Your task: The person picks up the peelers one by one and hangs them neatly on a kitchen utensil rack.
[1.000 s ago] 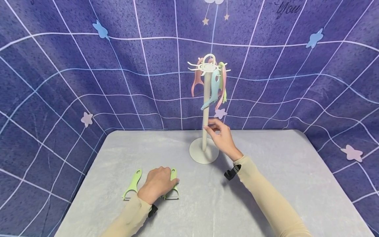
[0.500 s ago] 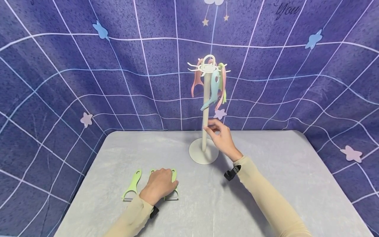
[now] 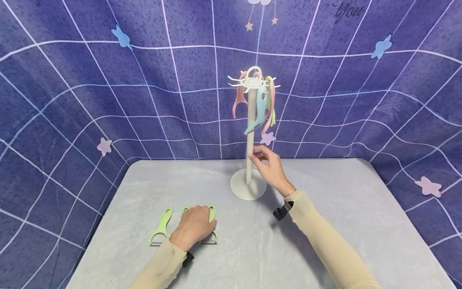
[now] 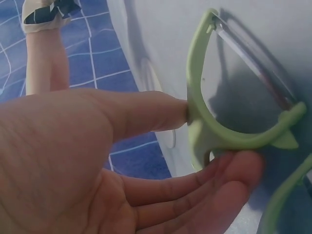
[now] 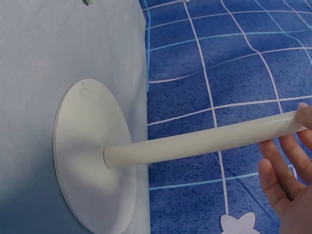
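The left hand (image 3: pixel 195 225) is pinching a light-green Y-shaped peeler with a metal blade (image 4: pixel 195 87), the rightmost of three; its thumb is pressing one side of the frame, and its fingers are touching the other side. This peeler is lying on the grey worktop (image 3: pixel 310 241), nearer to the left edge than to the right edge. Just beside it, a second light-green peeler (image 3: pixel 185 209) is lying, mostly covered by the left hand. A third light-green peeler (image 3: pixel 165 220) is lying closest to the left edge, its blade end pointing away from the far edge.

The right hand (image 3: pixel 268 166) is grasping the upright cream-white pole (image 3: pixel 250 140) between thumb and fingers. The pole is standing on a round flat cream-white base (image 3: pixel 240 184), near the middle of the far edge. From the white hook ring (image 3: pixel 252 83) at its top, a light-blue peeler (image 3: pixel 261 106), pink peelers (image 3: pixel 240 98) and a green peeler (image 3: pixel 273 118) are hanging. Behind the far edge, a dark-blue cloth with pale grid lines and stars (image 3: pixel 144 120) is hanging.
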Demonstrator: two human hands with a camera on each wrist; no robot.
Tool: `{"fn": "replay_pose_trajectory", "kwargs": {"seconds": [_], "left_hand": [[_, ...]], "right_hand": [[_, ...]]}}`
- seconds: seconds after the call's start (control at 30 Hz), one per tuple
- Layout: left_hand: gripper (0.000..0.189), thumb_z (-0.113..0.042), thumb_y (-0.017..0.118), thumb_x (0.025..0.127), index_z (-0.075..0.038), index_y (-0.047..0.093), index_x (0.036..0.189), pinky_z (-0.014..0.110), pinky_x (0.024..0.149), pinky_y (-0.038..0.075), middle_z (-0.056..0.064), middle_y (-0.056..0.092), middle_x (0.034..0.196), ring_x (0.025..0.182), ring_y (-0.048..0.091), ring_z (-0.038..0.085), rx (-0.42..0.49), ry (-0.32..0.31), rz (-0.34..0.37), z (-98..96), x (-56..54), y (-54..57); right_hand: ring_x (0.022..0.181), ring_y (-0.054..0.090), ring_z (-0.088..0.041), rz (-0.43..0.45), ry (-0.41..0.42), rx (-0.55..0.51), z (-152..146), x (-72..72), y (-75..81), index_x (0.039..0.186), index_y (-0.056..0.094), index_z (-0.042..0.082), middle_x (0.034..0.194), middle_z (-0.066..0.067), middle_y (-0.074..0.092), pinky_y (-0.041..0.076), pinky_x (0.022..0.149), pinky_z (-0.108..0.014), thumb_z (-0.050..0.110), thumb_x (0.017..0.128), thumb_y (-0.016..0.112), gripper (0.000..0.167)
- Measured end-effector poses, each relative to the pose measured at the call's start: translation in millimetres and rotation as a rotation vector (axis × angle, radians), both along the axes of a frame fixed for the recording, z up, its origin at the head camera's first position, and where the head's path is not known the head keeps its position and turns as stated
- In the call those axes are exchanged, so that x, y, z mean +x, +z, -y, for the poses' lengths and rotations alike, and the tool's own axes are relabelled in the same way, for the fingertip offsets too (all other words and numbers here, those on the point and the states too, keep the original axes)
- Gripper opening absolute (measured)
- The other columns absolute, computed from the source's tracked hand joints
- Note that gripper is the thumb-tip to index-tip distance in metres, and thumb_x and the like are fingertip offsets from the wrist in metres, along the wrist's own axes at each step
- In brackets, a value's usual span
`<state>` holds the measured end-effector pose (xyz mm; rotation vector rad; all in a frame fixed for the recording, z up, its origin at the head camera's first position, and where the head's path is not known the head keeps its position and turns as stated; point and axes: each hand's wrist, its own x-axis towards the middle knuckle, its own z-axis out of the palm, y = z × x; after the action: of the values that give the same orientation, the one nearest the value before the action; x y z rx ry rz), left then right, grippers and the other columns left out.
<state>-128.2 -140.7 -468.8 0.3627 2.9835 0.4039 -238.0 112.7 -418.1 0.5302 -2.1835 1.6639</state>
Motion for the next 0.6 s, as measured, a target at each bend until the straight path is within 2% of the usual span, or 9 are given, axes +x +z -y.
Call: {"fn": "replay_pose_trajectory", "kwargs": {"seconds": [0.1, 0.33, 0.5, 0.6], "left_hand": [[0.048, -0.02, 0.077, 0.096, -0.015, 0.042, 0.063, 0.031, 0.045, 0.033, -0.003, 0.035, 0.058, 0.052, 0.034, 0.014, 0.011, 0.001, 0.0, -0.4, -0.2, 0.8], [0.047, -0.027, 0.076, 0.097, -0.016, 0.045, 0.064, 0.032, 0.047, 0.037, -0.003, 0.04, 0.059, 0.053, 0.04, 0.016, 0.057, 0.031, 0.022, 4.1, -1.0, -0.2], [0.039, -0.032, 0.072, 0.101, -0.014, 0.055, 0.071, 0.036, 0.051, 0.043, 0.001, 0.05, 0.062, 0.056, 0.049, 0.02, 0.125, 0.073, 0.022, 10.3, -10.5, 5.6], [0.029, -0.033, 0.069, 0.104, -0.01, 0.068, 0.086, 0.04, 0.059, 0.052, 0.0, 0.061, 0.072, 0.062, 0.056, 0.019, 0.171, 0.087, -0.004, 14.9, -18.9, 11.5]], "right_hand": [[0.093, 0.072, -0.046, 0.004, -0.005, 0.01, -1.8, -3.1, -3.0, 0.113, 0.072, -0.009, 0.107, -0.028, 0.076, 0.058, 0.084, -0.032, -0.003, 0.099, 0.073, 0.015], [0.092, 0.073, -0.046, 0.014, -0.016, 0.025, -5.8, -18.6, -30.8, 0.115, 0.073, -0.007, 0.103, -0.028, 0.077, 0.057, 0.085, -0.038, 0.0, 0.1, 0.074, 0.017], [0.091, 0.075, -0.039, -0.016, -0.006, 0.012, -5.7, -22.5, -32.4, 0.115, 0.074, -0.002, 0.105, -0.022, 0.078, 0.058, 0.084, -0.036, 0.005, 0.1, 0.077, 0.017], [0.09, 0.075, -0.035, -0.024, -0.009, 0.016, -5.5, -23.8, -29.0, 0.114, 0.075, 0.0, 0.104, -0.019, 0.079, 0.058, 0.082, -0.031, 0.006, 0.1, 0.077, 0.016]]}}
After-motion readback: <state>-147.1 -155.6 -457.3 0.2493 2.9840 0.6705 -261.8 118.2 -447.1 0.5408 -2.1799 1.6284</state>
